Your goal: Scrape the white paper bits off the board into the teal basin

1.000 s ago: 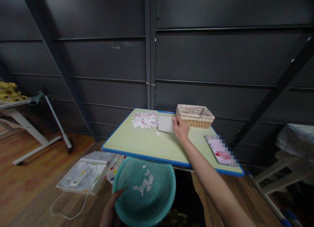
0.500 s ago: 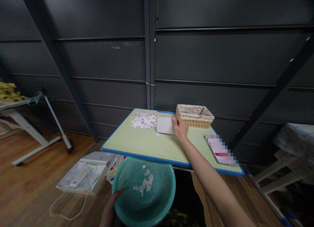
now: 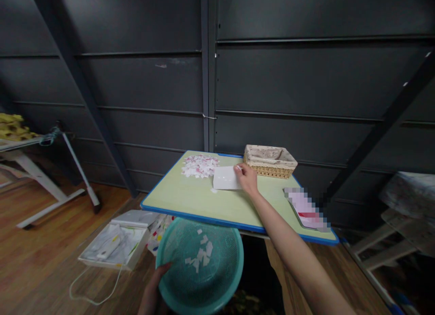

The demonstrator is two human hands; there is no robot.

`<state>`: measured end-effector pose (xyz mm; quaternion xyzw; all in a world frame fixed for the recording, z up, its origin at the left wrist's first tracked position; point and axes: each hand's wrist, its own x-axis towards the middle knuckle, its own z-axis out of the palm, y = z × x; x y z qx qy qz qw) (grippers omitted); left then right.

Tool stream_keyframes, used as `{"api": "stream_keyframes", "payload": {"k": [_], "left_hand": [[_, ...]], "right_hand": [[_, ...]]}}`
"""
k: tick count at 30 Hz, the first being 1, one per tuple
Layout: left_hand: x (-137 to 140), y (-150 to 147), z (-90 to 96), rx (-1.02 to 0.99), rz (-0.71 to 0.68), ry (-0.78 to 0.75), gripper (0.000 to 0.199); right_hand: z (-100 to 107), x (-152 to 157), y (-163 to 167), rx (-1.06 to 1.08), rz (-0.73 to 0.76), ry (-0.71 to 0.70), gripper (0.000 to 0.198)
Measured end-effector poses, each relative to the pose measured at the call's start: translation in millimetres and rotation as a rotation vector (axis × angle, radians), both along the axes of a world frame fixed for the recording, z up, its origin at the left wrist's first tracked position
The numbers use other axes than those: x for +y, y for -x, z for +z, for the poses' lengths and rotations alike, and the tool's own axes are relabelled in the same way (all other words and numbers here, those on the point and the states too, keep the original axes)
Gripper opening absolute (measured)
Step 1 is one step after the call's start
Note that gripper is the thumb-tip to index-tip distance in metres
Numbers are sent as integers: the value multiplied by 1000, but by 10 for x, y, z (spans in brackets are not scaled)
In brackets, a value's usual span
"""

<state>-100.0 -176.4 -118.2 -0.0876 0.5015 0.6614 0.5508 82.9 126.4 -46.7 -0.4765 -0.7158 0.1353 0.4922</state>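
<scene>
Wall, dark, panelled (image 3: 163,88): stands behind the table's far edge.

Table, pale yellow-green top, blue rim (image 3: 190,197): carries the goods listed below, save the colander and box.

Colander, round, teal (image 3: 217,285): just below the table's near edge, left of that edge's middle.

Box, white, open (image 3: 134,258): on the floor, beyond the near-left corner; a white cord trails from it.

Basket, woven, cloth-lined (image 3: 275,171): at the far-right corner.

Flat item, pink and red (image 3: 302,206): along the right edge, toward the near-right corner; its surface is blurred out.

Heap of paper scraps, white and pinkish (image 3: 200,165): by the far-left corner.

Left hand (image 3: 158,278): clamped on the colander's left rim — thumb lapping inside, the other fingers hidden.

Right hand (image 3: 247,176): thumb and fingers together, pinching the card, in front of the basket's left end.

Card, plain white (image 3: 224,178): between heap and basket, nearer the far edge; it extends leftward from the right hand to the heap's fringe — whether it touches the tabletop cannot be told.

Scraps, white (image 3: 200,256): scattered inside the colander.

Loose scrap (image 3: 213,191): just beside the card's near-left corner.
</scene>
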Motion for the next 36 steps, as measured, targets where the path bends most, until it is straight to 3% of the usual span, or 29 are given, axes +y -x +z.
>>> {"api": "stream_keyframes", "payload": {"k": [4, 9, 22, 28, 36], "left_hand": [[5, -9, 4, 24, 20, 31, 69], [12, -47, 48, 21, 19, 20, 73], [3, -82, 140, 59, 7, -13, 74], [15, -91, 162, 28, 10, 47, 72], [13, -67, 72, 63, 14, 26, 66]], "right_hand": [[-5, 24, 11, 48, 34, 22, 40], [-13, 43, -2, 14, 24, 19, 39], [13, 12, -20, -35, -117, 3, 45], [-19, -9, 23, -17, -8, -20, 44], [-26, 6, 18, 13, 10, -16, 44]]}}
